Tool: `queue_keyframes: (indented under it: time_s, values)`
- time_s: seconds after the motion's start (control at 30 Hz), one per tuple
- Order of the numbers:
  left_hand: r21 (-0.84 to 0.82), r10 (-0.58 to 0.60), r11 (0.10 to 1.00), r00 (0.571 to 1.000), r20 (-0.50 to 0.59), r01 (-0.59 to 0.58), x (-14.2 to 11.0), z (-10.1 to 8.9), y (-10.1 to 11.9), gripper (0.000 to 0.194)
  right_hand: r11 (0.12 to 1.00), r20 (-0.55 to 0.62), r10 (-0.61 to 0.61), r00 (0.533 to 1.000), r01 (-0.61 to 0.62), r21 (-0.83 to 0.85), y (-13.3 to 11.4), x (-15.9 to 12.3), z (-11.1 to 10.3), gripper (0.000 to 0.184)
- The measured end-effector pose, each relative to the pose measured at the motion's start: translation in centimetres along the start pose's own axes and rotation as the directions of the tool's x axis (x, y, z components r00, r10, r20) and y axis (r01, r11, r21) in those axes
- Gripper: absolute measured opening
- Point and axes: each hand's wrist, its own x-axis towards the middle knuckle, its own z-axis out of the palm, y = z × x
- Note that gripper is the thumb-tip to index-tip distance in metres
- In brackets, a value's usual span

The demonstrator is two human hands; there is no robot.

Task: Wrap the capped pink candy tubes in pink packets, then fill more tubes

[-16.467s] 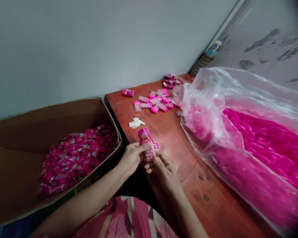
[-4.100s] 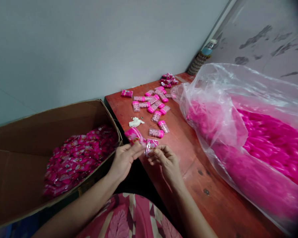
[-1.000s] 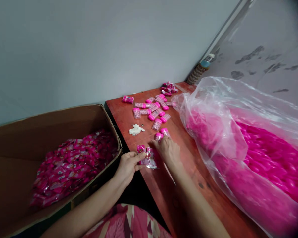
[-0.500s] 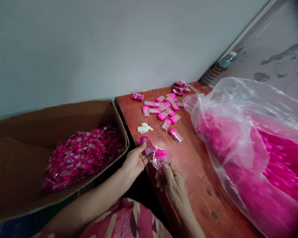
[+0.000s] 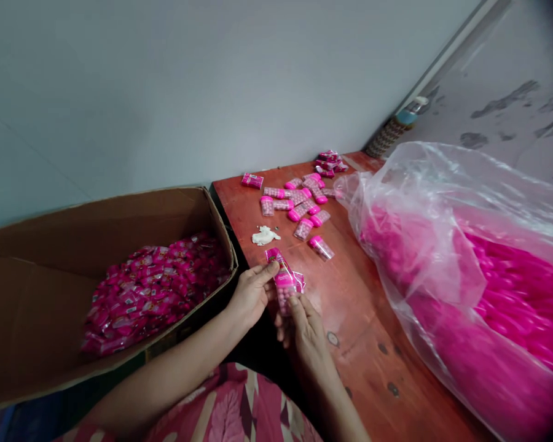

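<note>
Left hand [image 5: 251, 296] pinching the pink wrapper [image 5: 273, 255], right hand [image 5: 308, 325] gripping the bead-filled container [image 5: 284, 298] by the red table's [image 5: 359, 313] edge: you're apparently steadying them in line, cap against wrapper.

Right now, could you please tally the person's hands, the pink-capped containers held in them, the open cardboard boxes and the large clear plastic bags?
Hands: 2, left hand and right hand
Held pink-capped container: 1
Open cardboard box: 1
Large clear plastic bag: 1
Total: 5
</note>
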Motion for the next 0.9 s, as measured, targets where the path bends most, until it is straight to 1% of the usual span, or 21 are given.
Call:
queue_keyframes:
  time_s: [0.1,0.17,0.27,0.33,0.43,0.5,0.57,0.63,0.67,0.73,0.83,0.9]
  values:
    - [0.112,-0.002,0.994,0.997,0.075,-0.007,0.0,-0.1,0.2,0.021,0.997,-0.037,-0.054,0.998,0.052,-0.055,0.4,0.2,0.0,0.03]
    - [0.192,-0.026,0.981,0.993,0.114,0.003,-0.1,-0.1,0.2,0.021,0.991,-0.063,-0.098,0.993,0.091,-0.101,0.7,0.3,0.0,0.028]
    - [0.279,-0.056,0.96,0.989,0.133,0.017,-0.2,-0.1,0.1,0.025,0.984,-0.095,-0.147,0.985,0.136,-0.112,1.1,0.4,0.0,0.026]
    - [0.331,-0.065,0.943,0.988,0.137,0.017,-0.2,-0.2,0.1,0.028,0.991,-0.08,-0.127,0.989,0.124,-0.047,1.0,0.4,0.0,0.026]
    - [0.396,-0.041,0.918,0.993,0.111,-0.006,0.1,-0.3,0.0,0.03,0.992,0.007,-0.056,0.998,0.055,0.112,0.6,0.3,0.0,0.03]
    - [0.433,-0.024,0.901,0.995,0.098,-0.021,0.2,-0.4,-0.2,0.03,0.987,0.024,-0.051,0.998,0.047,0.157,0.4,0.4,0.0,0.031]
    - [0.448,-0.019,0.894,0.995,0.101,-0.029,0.2,-0.4,-0.6,0.03,0.991,-0.03,-0.085,0.996,0.088,0.103,0.5,0.5,-0.1,0.029]
    - [0.423,0.006,0.905,0.996,0.092,-0.044,0.0,-0.4,-1.1,0.03,0.991,-0.094,-0.126,0.988,0.129,0.023,0.7,0.7,-0.2,0.025]
    - [0.407,0.014,0.912,0.996,0.092,-0.05,-0.2,-0.4,-1.3,0.029,0.991,-0.102,-0.135,0.986,0.137,0.008,0.8,0.9,-0.2,0.024]
    - [0.384,-0.024,0.923,0.991,0.132,-0.029,-0.5,-0.4,-1.7,0.029,0.99,-0.071,-0.12,0.99,0.124,0.064,1.0,1.0,-0.4,0.026]
    - [0.364,-0.14,0.931,0.96,0.243,0.043,-0.9,-0.4,-1.7,0.03,0.965,0.018,-0.089,0.996,0.082,0.247,1.0,1.0,-0.7,0.03]
    - [0.324,-0.146,0.944,0.958,0.246,0.06,-1.2,-0.5,-1.4,0.03,0.931,0.073,-0.09,0.993,0.058,0.359,0.8,0.8,-0.9,0.029]
